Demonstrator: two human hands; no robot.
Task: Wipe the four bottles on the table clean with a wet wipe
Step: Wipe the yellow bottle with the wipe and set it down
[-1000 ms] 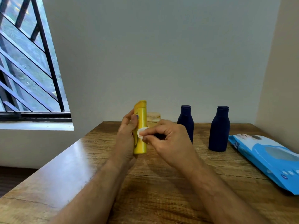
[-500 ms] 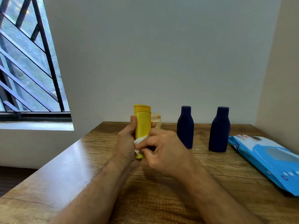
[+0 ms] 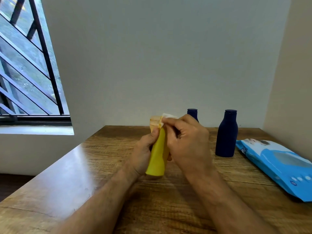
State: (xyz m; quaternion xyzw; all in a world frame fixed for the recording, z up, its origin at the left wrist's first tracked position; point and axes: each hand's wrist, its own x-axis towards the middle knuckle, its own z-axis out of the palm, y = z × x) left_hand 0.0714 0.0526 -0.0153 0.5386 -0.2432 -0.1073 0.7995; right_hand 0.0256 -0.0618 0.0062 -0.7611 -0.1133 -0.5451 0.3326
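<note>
A blue wet-wipe pack (image 3: 276, 164) is lying flat at the right edge of the desk (image 3: 70, 179), its flap appearing closed and its contents not being shown. The yellow bottle (image 3: 157, 156) is being held above the middle of the desk, tilted so that its top is leaning away and to the right, with its base raised just over the wood. It is being grasped around the lower body by the left hand (image 3: 143, 154), the thumb being pressed against its near face. The bottle is plain yellow and smooth, with no label being seen from this side, and its top is being covered by a white wet wipe (image 3: 166, 116). The wipe is being pinched against the bottle's top by the right hand (image 3: 187, 142), whose fingers are curled tight around it. A beige-capped bottle (image 3: 154, 121) is being glimpsed just behind the yellow one, mostly hidden by it and the wipe. Two dark blue bottles are standing upright toward the far edge of the desk: one (image 3: 227, 134) is being seen whole, near the pack, while the other (image 3: 192, 113) is being hidden by the right hand except for its cap and shoulder. A barred window (image 3: 28, 65) is being seen beyond the left edge of the desk, and plain walls are closing in the far and right edges
</note>
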